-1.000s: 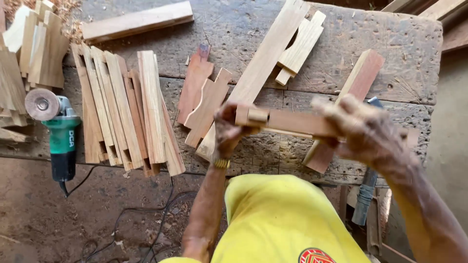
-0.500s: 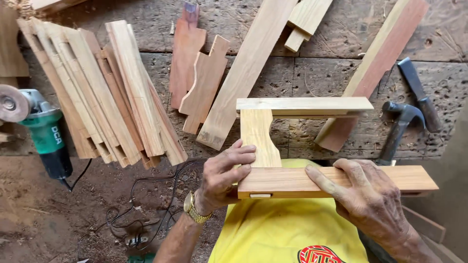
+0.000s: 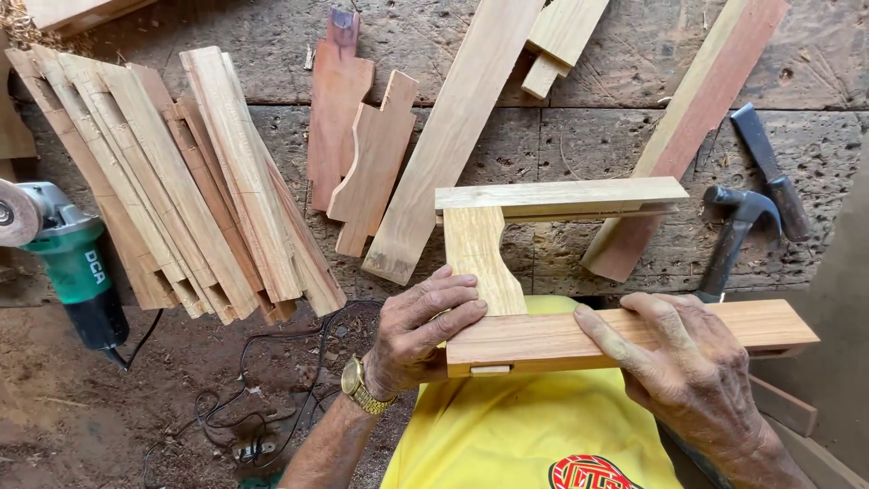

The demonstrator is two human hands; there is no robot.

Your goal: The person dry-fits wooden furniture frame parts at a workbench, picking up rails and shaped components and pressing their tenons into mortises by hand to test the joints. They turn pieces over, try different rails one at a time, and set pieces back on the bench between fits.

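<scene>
A white label marks the green angle grinder (image 3: pixel 77 281) at left.

A rough, pitted surface (image 3: pixel 272 45) carries a fanned stack of notched slats (image 3: pixel 181 181), two shaped reddish pieces (image 3: pixel 358 145), long planks (image 3: pixel 453 136), a hammer (image 3: pixel 738 226) and a chisel (image 3: pixel 769 172).

Grey-and-green angle grinder (image 3: pixel 63 263), far left of the left hand (image 3: pixel 425 335): disc cut by frame edge. Right hand (image 3: pixel 697 380) covers the reddish lower wooden rail's (image 3: pixel 543 340) middle. Black-headed hammer (image 3: pixel 738 231) above it: handle end hidden behind the rail.
</scene>
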